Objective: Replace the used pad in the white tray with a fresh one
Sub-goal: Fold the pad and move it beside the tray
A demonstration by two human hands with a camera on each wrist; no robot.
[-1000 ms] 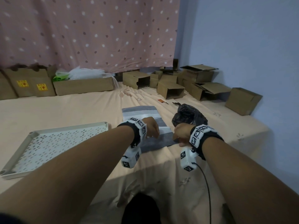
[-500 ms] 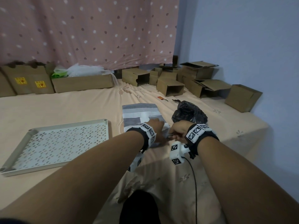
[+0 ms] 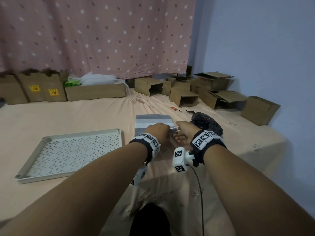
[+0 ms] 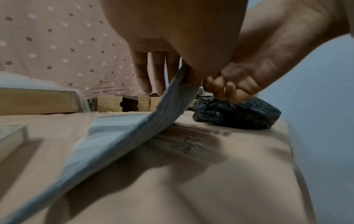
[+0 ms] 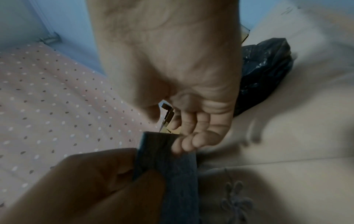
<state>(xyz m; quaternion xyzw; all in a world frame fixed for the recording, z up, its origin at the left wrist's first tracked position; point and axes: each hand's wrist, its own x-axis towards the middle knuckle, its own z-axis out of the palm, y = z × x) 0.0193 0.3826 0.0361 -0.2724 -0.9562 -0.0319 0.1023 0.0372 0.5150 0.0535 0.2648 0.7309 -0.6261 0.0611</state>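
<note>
A grey-and-white striped pad lies on the bed sheet, its near edge raised off the sheet. My left hand pinches that raised edge between thumb and fingers. My right hand is right beside it, with its fingers curled on the same edge of the pad. The white perforated tray sits flat to the left of both hands, with nothing lying in it. The pad's far half rests on the sheet.
A crumpled black plastic bag lies just right of the pad, close behind my right hand. Cardboard boxes line the back of the bed below a dotted curtain. The bed's edge drops off at the right, by the blue wall.
Both hands have moved together from the pad's two near corners to one spot on its near edge. That edge has come up off the sheet.
</note>
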